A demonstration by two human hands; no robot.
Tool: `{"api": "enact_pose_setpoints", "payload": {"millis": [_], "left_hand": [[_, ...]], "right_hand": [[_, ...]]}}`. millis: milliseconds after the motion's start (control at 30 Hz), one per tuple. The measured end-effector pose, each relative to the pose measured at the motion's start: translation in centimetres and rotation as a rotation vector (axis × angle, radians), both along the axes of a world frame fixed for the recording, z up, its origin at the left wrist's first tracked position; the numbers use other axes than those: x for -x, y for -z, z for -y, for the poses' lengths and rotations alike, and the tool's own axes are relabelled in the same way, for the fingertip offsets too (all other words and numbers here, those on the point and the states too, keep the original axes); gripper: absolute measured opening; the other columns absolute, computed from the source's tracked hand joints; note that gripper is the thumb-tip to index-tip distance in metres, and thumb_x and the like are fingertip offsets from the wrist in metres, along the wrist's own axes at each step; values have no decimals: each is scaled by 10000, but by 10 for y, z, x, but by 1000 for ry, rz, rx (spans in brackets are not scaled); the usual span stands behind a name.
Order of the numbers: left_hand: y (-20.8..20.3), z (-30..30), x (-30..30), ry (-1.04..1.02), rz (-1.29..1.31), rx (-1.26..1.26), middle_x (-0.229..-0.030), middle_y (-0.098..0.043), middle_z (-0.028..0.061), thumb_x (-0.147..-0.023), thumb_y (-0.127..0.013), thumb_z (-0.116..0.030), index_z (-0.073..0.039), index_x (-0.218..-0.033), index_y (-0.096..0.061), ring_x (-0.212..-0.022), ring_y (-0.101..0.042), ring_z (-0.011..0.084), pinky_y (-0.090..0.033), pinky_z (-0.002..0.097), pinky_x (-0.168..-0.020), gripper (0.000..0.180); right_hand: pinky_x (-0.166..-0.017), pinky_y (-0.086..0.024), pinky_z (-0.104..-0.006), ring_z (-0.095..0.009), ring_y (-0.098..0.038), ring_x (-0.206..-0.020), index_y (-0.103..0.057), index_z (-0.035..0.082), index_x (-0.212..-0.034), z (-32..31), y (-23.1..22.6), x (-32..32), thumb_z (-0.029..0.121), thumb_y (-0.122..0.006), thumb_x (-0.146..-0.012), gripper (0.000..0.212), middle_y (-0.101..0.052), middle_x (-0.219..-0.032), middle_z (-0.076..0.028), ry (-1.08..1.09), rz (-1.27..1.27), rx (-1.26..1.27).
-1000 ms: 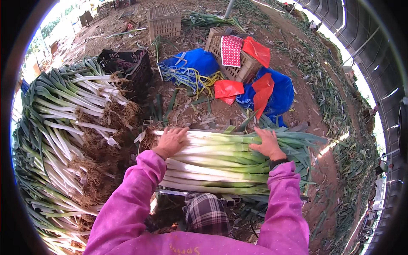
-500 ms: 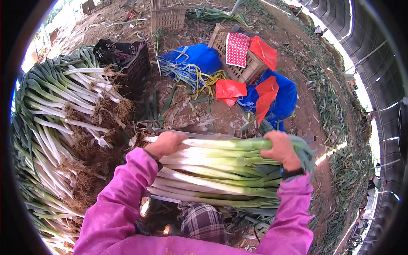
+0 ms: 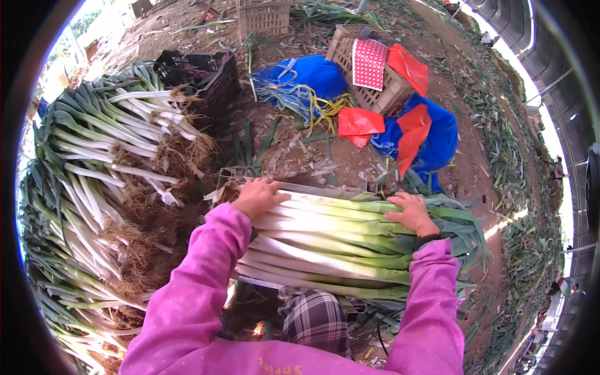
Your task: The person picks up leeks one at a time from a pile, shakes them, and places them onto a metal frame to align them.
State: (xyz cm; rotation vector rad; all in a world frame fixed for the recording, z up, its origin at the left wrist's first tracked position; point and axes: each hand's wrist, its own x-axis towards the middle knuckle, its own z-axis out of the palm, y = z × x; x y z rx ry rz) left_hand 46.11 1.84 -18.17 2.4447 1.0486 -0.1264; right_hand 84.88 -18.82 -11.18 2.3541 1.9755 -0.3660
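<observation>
Far left heap: a big pile of leeks (image 3: 94,181) lies on the ground at my left, white shafts and muddy roots pointing toward me, green tops fanning away to the rim.
Black crate: a dark plastic crate (image 3: 203,75) stands behind that pile, on the bare soil.
My left hand: my left hand (image 3: 257,197) lies palm down on the root end of the bundle of leeks (image 3: 337,240), fingers spread and curling a little over the far edge; it presses on the stalks rather than closing round them.
Bundle: the bundle lies crosswise in front of me, just above my lap, white ends to my left and green leaves to my right, the stalks stacked side by side in a flat sheaf.
Under the bundle: a checked cloth (image 3: 315,319) shows below it, between my pink sleeves.
My right hand: my right hand (image 3: 411,214) rests flat on the green part of the same bundle, fingers splayed, palm down; not clenched, only laid on top.
Beyond the bundle: a blue sack (image 3: 306,75) with yellow-green twine (image 3: 312,103) lies on the soil, well apart from my hands.
Right of that: a wicker basket (image 3: 369,62) with a red-and-white dotted cloth (image 3: 370,62) on it, red plastic bags (image 3: 359,122) beside it and a second blue sack (image 3: 440,140).
Far right: loose green trimmings (image 3: 506,144) strew the ground.
</observation>
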Motion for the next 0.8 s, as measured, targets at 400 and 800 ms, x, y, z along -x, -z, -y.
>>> {"api": "enact_pose_setpoints", "payload": {"millis": [400,800], "left_hand": [[8,-1,32,39,86,-11,-1401,-467,157,-929,-499,-481,-90,-1331,-519,-1289,-417,349,-305,451,-1080,561],[12,18,25,25,142,-361,-1326,-497,192,-896,-556,-466,-103,-1344,-482,-1243,-463,353,-329,465,-1067,582]], "right_hand": [[-832,-457,-461,-347,-597,-984,-702,63,-960,46,-12,-77,475,-605,-849,437,-676,-1001,-145,217,112,-224],[-1049,-376,-428,-331,-532,-1191,-620,29,-1171,62,-71,9,333,-737,-747,535,-619,-1199,-189,126,87,-575]]}}
